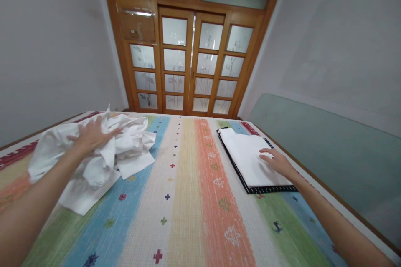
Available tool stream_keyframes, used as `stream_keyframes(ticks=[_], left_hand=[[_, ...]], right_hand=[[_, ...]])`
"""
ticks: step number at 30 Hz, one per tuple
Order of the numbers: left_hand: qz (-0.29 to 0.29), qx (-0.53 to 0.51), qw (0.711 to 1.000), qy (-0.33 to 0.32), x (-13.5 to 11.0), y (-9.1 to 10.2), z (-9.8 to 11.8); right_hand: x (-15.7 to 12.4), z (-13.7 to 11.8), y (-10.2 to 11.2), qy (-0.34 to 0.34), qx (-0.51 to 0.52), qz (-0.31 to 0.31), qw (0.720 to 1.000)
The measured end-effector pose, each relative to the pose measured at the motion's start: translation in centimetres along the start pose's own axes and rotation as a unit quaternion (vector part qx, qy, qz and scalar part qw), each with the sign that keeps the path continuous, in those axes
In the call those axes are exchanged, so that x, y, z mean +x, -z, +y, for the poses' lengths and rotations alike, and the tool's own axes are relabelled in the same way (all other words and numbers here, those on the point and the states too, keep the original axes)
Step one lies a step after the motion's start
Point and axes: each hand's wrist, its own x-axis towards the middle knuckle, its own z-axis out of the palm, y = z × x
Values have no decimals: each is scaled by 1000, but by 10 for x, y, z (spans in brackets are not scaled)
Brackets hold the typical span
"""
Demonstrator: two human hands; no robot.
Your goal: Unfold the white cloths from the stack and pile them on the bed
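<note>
On the left of the bed, a crumpled heap of white cloth (131, 139) spreads out in loose folds. My left hand (94, 135) lies on top of it with fingers spread; some fingertips are lost among the folds. To the right is a folded white cloth (244, 156), flat and roughly rectangular. It rests on a black folded cloth (263, 190) with white marks, whose edges show at the left and front. My right hand (276, 162) touches the white cloth's right side, its fingers loosely bent and apart, gripping nothing.
Both cloth piles lie on a striped, patterned bedspread (184, 200). A pale green headboard-like panel (313, 133) runs along the right side. Beyond the bed's far edge are wooden doors (191, 62) with glass panes. White walls stand on both sides.
</note>
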Motion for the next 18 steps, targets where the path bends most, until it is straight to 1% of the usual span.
stream_keyframes(ticks=[1,3,5,7,10,12,14,17,18], left_hand=[[-23,11,1000,17,0,-11,5],[-75,31,997,1,-5,-33,18],[-79,35,996,-2,-9,-49,28],[-78,40,996,4,-9,-56,31],[-89,54,994,14,-5,-57,29],[-74,63,995,17,-7,-57,30],[-28,67,997,-3,-16,-60,33],[59,81,992,-82,-39,-68,39],[74,92,987,-109,-48,-71,40]], right_hand=[[0,10,-2,-16,-34,4,999],[-4,25,-8,-40,-102,13,994],[-11,34,-16,-70,-159,29,984],[-17,38,-22,-95,-194,43,976],[-20,40,-22,-121,-202,66,970],[-17,41,-16,-124,-178,90,972],[-12,42,-7,-134,-131,119,975],[-3,45,6,-194,-49,151,968],[-1,45,9,-214,-27,151,965]])
